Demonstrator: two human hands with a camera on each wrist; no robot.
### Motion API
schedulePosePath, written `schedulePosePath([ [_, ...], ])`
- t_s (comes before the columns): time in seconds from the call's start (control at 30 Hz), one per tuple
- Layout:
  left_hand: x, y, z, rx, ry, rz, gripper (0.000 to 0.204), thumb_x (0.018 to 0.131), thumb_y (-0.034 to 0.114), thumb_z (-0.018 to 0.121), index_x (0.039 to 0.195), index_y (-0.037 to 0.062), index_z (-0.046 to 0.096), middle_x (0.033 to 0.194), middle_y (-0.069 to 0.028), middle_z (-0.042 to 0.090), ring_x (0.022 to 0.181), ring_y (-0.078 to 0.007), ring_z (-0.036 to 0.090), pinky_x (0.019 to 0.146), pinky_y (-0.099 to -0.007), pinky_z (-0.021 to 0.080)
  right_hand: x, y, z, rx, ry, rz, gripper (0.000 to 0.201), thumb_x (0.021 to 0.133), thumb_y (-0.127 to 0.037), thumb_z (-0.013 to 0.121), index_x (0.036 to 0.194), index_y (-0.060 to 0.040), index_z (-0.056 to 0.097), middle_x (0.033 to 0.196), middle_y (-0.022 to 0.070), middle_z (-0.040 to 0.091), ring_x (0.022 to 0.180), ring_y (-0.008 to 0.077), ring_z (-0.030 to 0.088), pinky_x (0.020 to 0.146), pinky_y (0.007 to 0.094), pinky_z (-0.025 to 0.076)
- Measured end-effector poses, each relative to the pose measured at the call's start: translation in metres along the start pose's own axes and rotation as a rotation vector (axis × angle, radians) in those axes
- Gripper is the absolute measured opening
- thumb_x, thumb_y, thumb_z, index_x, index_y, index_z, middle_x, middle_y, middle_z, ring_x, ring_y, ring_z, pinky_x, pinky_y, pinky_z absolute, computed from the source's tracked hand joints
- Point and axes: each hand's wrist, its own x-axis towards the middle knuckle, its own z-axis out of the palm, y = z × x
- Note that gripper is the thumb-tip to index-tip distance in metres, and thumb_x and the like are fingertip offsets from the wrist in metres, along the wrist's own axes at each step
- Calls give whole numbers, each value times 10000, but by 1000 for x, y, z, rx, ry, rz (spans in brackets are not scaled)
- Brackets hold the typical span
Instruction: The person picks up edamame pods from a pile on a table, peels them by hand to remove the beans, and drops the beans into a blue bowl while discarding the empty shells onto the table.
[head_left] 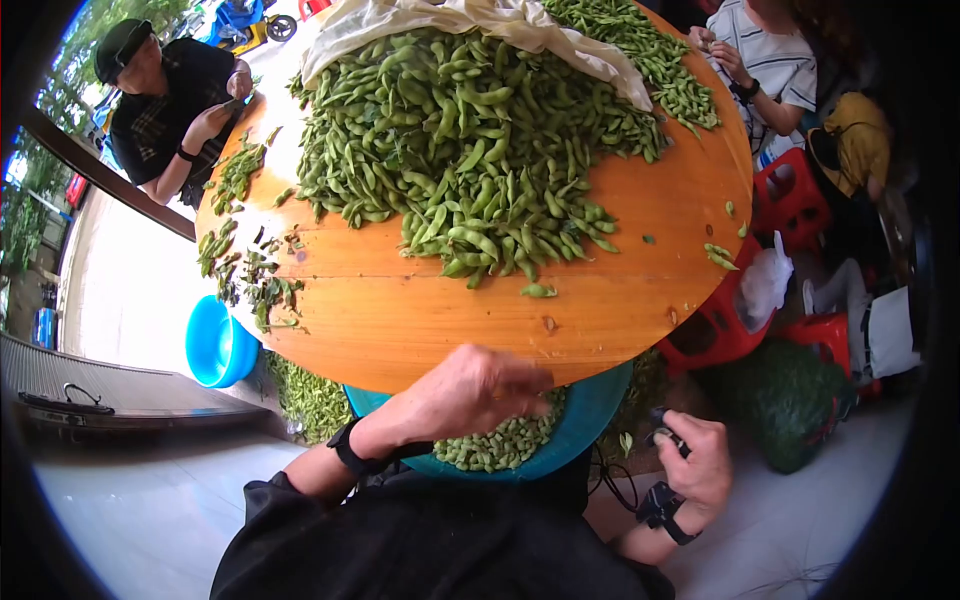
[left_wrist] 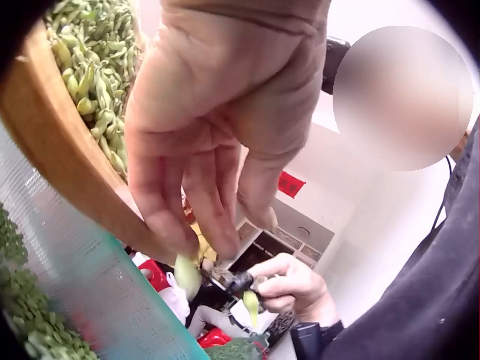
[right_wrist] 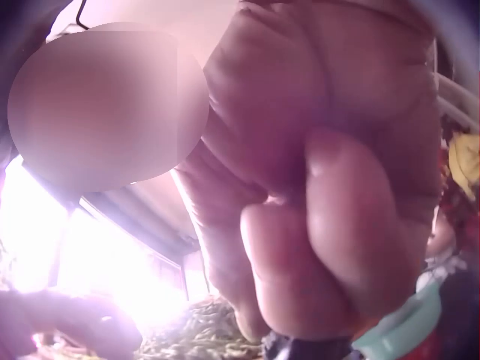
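In the head view my left hand (head_left: pixel 480 390), blurred, hovers above a teal basin (head_left: pixel 598 420) holding small green pods (head_left: pixel 490 450). The left wrist view shows its fingers loosely bent and the thumb apart; a green pod (left_wrist: pixel 187 276) appears just under the fingertips, contact unclear. My right hand (head_left: pixel 695 460) is curled round a small black tool (head_left: pixel 660 420), right of the basin. A second pod (left_wrist: pixel 251 307) shows at the right hand's fingers. A loose pod (head_left: pixel 626 443) shows left of that hand. Curled fingers cover most of the tool in the right wrist view.
A round wooden table (head_left: pixel 420 330) bears a big heap of green pods (head_left: pixel 450 140) and a pale cloth (head_left: pixel 480 20). One person (head_left: pixel 165 110) sits at the left, another (head_left: pixel 770 60) at the right. A blue basin (head_left: pixel 215 340), red stools (head_left: pixel 790 200) and a green net sack (head_left: pixel 780 400) stand around.
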Motion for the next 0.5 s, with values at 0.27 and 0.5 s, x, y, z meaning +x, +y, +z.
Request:
schedulePosePath([
  [0.27,48,-30,-10,647,519,-67,276,818,14,636,1091,50,629,974,-154,535,852,-378,591,725,-456,505,36,-10,28,75,295,-75,220,830,35,604,1044,47,652,837,190,664,719,334,670,636,370,518],
  [0.5,49,-31,-7,734,518,19,327,774,-16,605,1096,42,617,950,-160,520,899,-386,565,766,-446,502,74,-34,83,484,307,-37,193,868,12,605,1046,67,654,774,162,652,669,220,641,624,321,499],
])
